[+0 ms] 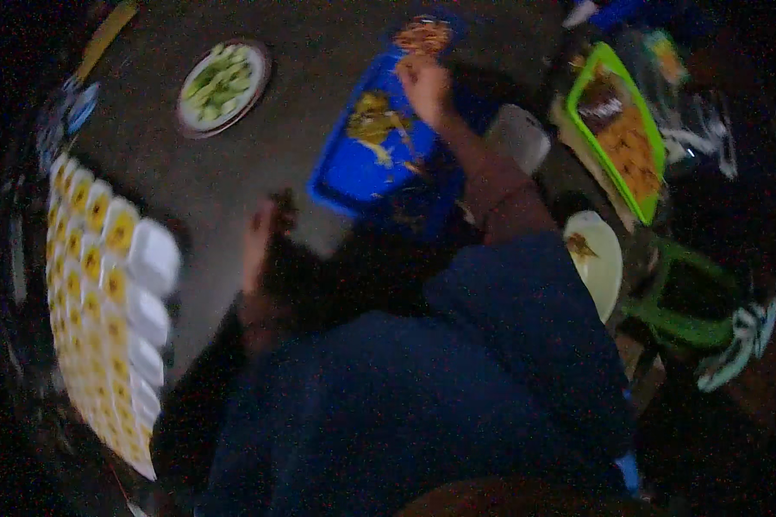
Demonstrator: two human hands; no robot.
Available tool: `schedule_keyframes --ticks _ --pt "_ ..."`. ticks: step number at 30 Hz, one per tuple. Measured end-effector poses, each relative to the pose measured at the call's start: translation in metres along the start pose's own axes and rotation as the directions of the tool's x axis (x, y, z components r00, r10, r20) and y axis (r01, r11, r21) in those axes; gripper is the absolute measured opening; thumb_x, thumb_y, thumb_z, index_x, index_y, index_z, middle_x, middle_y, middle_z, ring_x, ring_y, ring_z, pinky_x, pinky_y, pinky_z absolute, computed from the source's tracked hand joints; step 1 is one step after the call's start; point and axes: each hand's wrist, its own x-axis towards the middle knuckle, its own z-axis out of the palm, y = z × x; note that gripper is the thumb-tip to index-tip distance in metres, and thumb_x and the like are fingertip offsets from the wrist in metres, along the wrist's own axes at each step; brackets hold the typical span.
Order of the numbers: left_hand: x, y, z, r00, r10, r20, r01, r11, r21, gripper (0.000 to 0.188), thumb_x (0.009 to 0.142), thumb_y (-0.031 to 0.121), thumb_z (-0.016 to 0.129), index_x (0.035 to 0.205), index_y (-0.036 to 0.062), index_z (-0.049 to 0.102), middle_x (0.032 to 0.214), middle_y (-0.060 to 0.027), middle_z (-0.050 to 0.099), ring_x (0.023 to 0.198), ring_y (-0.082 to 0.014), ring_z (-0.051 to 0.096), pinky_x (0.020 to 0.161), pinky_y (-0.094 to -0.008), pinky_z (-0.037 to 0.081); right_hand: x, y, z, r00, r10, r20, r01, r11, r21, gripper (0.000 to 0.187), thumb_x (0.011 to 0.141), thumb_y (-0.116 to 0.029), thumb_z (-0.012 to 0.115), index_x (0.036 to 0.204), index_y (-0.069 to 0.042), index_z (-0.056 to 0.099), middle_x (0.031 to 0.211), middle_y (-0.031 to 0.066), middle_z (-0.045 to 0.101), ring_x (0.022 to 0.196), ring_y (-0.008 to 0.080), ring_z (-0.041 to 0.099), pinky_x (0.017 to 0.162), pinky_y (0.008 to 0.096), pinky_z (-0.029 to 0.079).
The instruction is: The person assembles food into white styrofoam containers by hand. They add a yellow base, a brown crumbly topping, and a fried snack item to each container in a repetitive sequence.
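Note:
My right hand (427,88) reaches over the far end of a blue tray (329,177). Its fingers look drawn together at the near edge of a container of reddish-brown food pieces (422,36); anything between them is too blurred to make out. Yellow-green food (371,119) and some pale strips lie in the tray. To the left of the tray, my left hand (257,246) is held low over the dark tabletop (207,181). A small dark patch shows beside its fingers, and blur hides whether they hold it.
Rows of white foam containers with yellow food (103,284) fill the left side. A plate of cut green pieces (224,86) stands at the far left. On the right are a lime-green tray of orange food (629,146), a pale bowl (608,267) and a green basket (685,302).

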Motion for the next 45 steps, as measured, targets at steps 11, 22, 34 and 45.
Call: schedule_keyframes --ticks 11,22,34,45 --pt "0.031 -0.021 -0.028 0.963 0.270 0.024 -0.251 0.922 -0.296 0.022 0.080 0.021 0.047 0.091 0.0023 0.050 0.084 -0.0093 0.053 0.075 -0.0163 0.051 0.065 -0.0260 0.041 0.005 0.077 -0.253 0.859 0.234 -0.455 -0.414 0.839 -0.352 0.030 0.072 -0.023 0.052 0.093 -0.001 0.050 0.088 0.0135 0.053 0.080 0.0267 0.050 0.067 0.0337 0.040" --pt "0.029 -0.033 -0.060 0.906 0.416 -0.077 -0.329 0.806 0.492 0.034 0.081 0.022 0.045 0.106 -0.0002 0.045 0.101 -0.0117 0.050 0.093 -0.0200 0.046 0.084 -0.0306 0.033 0.046 0.163 -0.288 0.938 0.334 -0.097 -0.341 0.937 -0.072 0.041 0.067 -0.037 0.060 0.090 -0.005 0.054 0.085 0.0100 0.057 0.080 0.0207 0.054 0.070 0.0297 0.040" --pt "-0.021 0.018 -0.015 0.824 0.565 -0.035 -0.503 0.759 0.414 0.026 0.080 0.019 0.047 0.098 -0.0001 0.048 0.093 -0.0095 0.053 0.084 -0.0152 0.050 0.071 -0.0259 0.040 0.047 0.104 -0.298 0.851 0.006 -0.525 -0.253 0.881 -0.400 0.026 0.075 -0.026 0.051 0.087 -0.003 0.053 0.082 0.0126 0.056 0.074 0.0245 0.054 0.063 0.0333 0.042" --pt "-0.128 0.119 0.165 0.490 0.795 0.359 -0.863 0.500 0.071 0.094 0.051 0.016 0.073 0.123 0.0042 0.013 0.122 -0.0134 0.027 0.111 -0.0232 0.030 0.093 -0.0336 0.024 -0.062 -0.165 -0.256 0.995 -0.015 -0.094 0.014 1.000 -0.008 0.016 0.072 -0.013 0.054 0.084 -0.004 0.050 0.074 0.0114 0.051 0.068 0.0241 0.050 0.061 0.0312 0.041"
